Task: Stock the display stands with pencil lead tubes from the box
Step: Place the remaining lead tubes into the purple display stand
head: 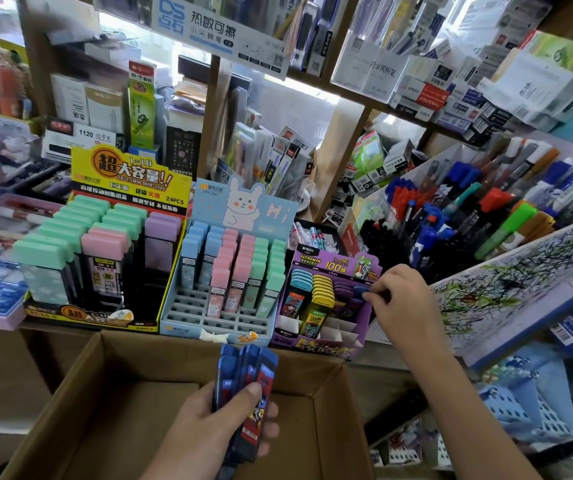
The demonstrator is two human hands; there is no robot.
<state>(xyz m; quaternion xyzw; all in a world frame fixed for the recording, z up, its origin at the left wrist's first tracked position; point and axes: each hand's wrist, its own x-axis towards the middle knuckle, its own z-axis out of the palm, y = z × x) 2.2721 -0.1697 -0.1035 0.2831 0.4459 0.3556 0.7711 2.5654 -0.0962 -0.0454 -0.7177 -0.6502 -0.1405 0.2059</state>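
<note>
My left hand (224, 427) grips a bundle of several dark blue lead tubes (247, 386) above the open cardboard box (81, 386). My right hand (404, 306) pinches one blue-capped tube (361, 292) at the right side of the purple display stand (326, 306), which holds blue, yellow and purple tubes. Beside it on the left stands a light blue bunny stand (222, 271) with pastel tubes and several bare slots. Farther left is a yellow-and-black stand (105, 244) with green, pink and purple tubes.
Marker pens fill bins (468, 216) at the right. A scribbled test pad (520, 282) leans close to my right arm. Shelves of boxed stationery rise behind the stands. A blue perforated basket (520, 410) sits low on the right.
</note>
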